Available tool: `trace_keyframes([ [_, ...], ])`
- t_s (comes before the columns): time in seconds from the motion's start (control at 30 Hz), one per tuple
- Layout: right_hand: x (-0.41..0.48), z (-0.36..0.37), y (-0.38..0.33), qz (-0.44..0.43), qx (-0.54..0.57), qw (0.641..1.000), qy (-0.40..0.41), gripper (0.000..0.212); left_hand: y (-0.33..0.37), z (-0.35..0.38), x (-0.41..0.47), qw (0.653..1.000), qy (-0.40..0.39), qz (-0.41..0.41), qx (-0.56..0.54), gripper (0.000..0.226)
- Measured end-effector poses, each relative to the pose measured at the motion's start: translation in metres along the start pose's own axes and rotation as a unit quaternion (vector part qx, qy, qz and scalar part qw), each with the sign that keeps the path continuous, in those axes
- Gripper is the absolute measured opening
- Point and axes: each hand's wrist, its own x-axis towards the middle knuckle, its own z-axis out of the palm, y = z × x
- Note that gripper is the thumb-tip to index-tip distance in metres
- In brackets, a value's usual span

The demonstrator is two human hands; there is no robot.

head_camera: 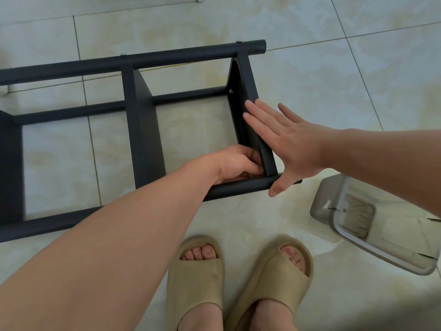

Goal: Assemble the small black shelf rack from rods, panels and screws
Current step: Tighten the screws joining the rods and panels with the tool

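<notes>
The black shelf rack lies on its side on the tiled floor, its rods running left to right and its panels standing across them. My right hand presses flat with straight fingers against the outer face of the rightmost panel, the thumb lying over the near rod. My left hand curls its fingers at the inner corner where that panel meets the near rod; what the fingers pinch is hidden. A screw head shows inside the panel higher up.
A clear plastic container lies tipped on the floor at the right, close to my right forearm. My two feet in beige slides stand just in front of the rack. Pale floor tiles surround everything.
</notes>
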Motion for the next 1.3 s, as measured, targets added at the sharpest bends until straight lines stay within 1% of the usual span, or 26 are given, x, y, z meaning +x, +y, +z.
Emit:
trace_keyframes([
  [0.13, 0.0, 0.0, 0.0, -0.001, 0.001, 1.0, 0.002, 0.154, 0.001, 0.003, 0.002, 1.0, -0.009, -0.021, -0.009, 0.019],
  [0.33, 0.0, 0.001, 0.0, 0.002, -0.002, 1.0, -0.003, 0.154, 0.001, 0.001, 0.004, 0.998, 0.001, -0.06, 0.003, 0.005],
  [0.4, 0.0, 0.0, 0.0, 0.0, -0.001, 1.0, -0.002, 0.154, 0.007, -0.001, 0.004, 0.998, -0.005, -0.065, -0.005, 0.006],
  [0.57, 0.0, 0.0, 0.0, 0.0, 0.0, 1.0, 0.0, 0.154, 0.021, -0.004, 0.006, 0.995, -0.01, -0.095, 0.039, 0.008],
  [0.63, 0.0, 0.0, 0.0, -0.001, 0.0, 1.0, 0.0, 0.153, 0.021, -0.004, 0.006, 0.994, -0.009, -0.101, 0.038, 0.008],
  [0.97, 0.001, 0.001, 0.001, -0.002, 0.006, 1.0, 0.0, 0.154, 0.021, -0.002, 0.007, 0.995, -0.001, -0.095, 0.03, 0.015],
  [1.13, 0.001, 0.001, 0.001, -0.005, 0.007, 1.0, 0.002, 0.153, 0.013, -0.001, 0.006, 0.998, 0.004, -0.068, 0.005, 0.016],
  [1.3, 0.001, 0.002, 0.001, -0.006, 0.007, 1.0, 0.007, 0.152, 0.008, 0.0, 0.006, 0.999, 0.001, -0.048, 0.007, 0.016],
])
